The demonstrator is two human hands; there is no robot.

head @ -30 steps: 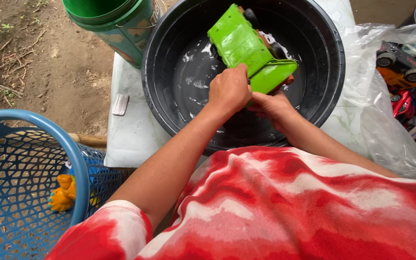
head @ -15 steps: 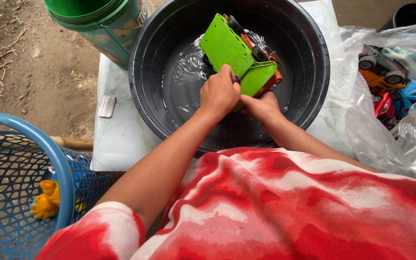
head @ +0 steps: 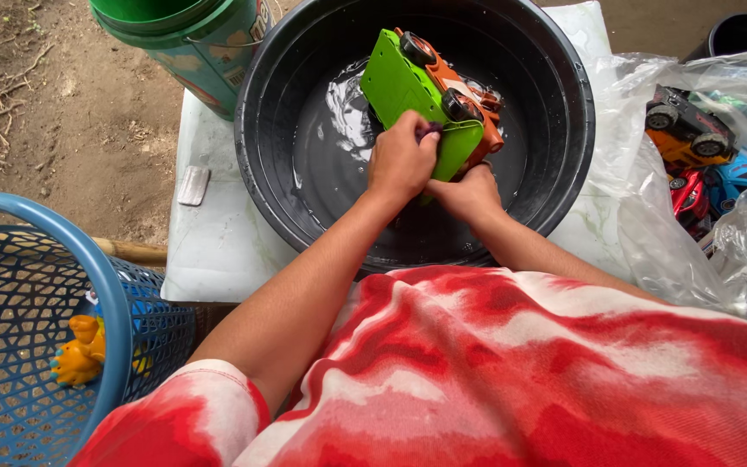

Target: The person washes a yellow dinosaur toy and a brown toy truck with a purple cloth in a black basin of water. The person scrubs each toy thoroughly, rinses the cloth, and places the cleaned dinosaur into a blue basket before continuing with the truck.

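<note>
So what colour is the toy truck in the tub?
The toy truck is bright green underneath with an orange body and black wheels, seen best in the head view.

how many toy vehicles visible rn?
4. A green and orange toy truck held over the black basin by both hands; a grey-orange car, a red one and a blue one in the clear plastic bag. More may be hidden there.

A green and orange toy truck (head: 421, 95) with black wheels lies tilted on its side over shallow water.
</note>
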